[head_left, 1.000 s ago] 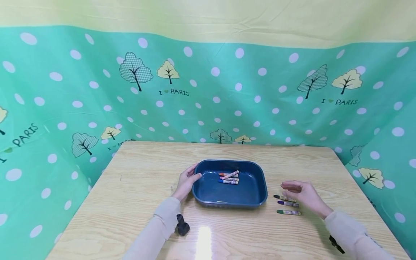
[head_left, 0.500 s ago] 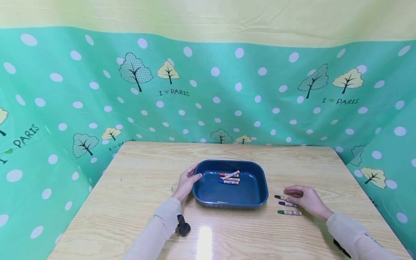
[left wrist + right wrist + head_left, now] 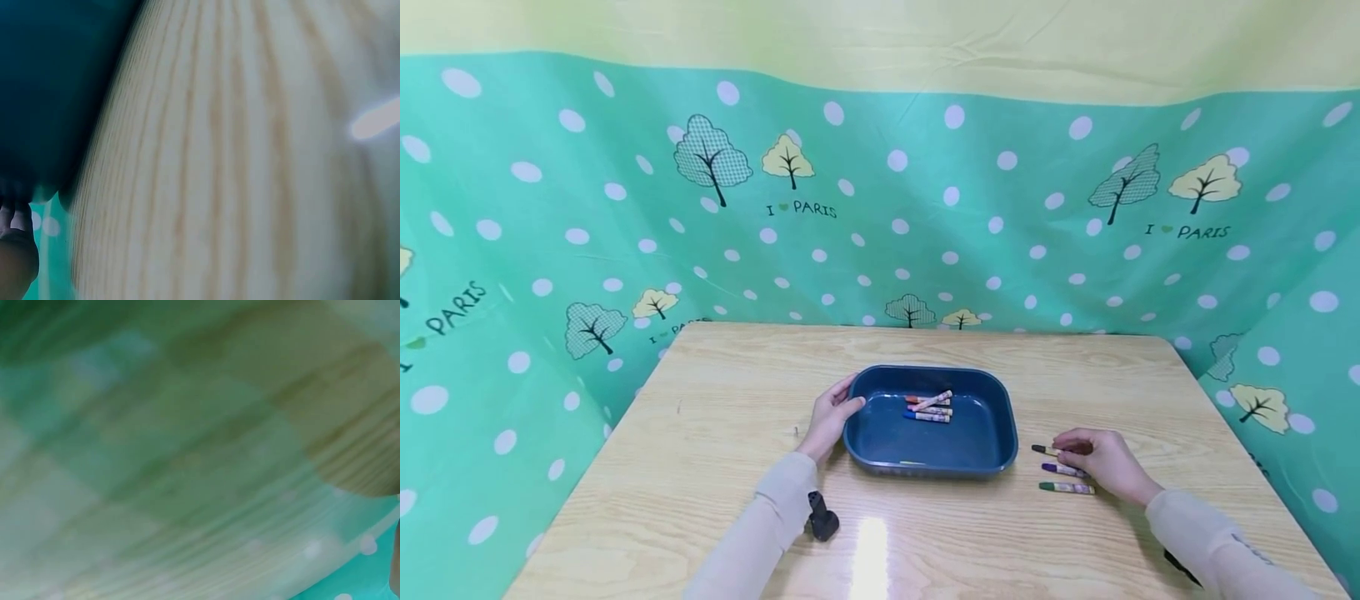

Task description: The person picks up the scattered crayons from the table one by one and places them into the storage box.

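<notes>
My left hand (image 3: 830, 419) grips the left rim of a dark blue plastic tub (image 3: 955, 454), thumb over the edge and fingers along the outside. Several crayons lie in the tub, among them a blue crayon (image 3: 932, 417) and an orange-red one partly covered by a pale pink crayon (image 3: 934, 401). To the tub's right, my right hand (image 3: 1108, 461) pinches a black crayon (image 3: 1045, 450) between thumb and fingers, its dark tip sticking out leftward. Just below lie a purple crayon (image 3: 1063, 471), its right end behind the hand, and a green crayon (image 3: 1067, 487).
Everything stands on a light wood-grain table (image 3: 730, 400). A green polka-dot cloth (image 3: 850, 267) hangs along the back and sides. A black wrist device (image 3: 822, 517) sits under the left sleeve. The right wrist view is mostly blurred.
My right hand has come down onto the black crayon, and its thumb and fingers have closed round it. The left hand and the tub have stayed in place.
</notes>
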Motion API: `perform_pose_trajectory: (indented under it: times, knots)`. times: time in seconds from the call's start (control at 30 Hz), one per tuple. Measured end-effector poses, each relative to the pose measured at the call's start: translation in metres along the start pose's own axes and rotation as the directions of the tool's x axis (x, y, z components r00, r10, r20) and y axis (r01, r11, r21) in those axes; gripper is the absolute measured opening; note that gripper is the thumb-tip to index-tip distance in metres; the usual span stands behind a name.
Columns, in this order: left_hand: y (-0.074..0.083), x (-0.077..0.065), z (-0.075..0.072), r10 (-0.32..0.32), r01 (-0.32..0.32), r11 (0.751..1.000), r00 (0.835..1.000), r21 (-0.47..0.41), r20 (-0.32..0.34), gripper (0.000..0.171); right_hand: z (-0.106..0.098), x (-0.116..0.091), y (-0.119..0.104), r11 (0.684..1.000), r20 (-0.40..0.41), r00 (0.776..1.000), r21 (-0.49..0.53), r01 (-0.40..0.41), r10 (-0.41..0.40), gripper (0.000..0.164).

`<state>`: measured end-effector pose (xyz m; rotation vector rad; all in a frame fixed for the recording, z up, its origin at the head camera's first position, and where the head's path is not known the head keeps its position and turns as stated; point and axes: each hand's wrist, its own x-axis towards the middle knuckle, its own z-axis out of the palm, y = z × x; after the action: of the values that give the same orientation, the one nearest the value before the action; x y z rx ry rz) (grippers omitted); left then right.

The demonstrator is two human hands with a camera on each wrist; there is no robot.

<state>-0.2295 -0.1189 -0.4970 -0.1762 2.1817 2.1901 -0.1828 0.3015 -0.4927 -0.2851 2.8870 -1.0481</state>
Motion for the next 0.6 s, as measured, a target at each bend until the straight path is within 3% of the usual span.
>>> perform_pose_trajectory:
  times: [0.3,0.6]
  knots:
    - [0.001,0.000,-0.001,0.006,-0.006,1.000,1.000,-0.021,0.019,0.050,-0.003,0.001,-0.004,1.000,0.034,0.999,0.020,-0.011,0.010,0.018]
    - [0.024,-0.014,0.001,0.024,-0.023,1.000,0.998,-0.006,0.050,0.049,-0.015,0.002,-0.014,0.997,0.026,0.998,0.042,-0.066,0.065,0.021]
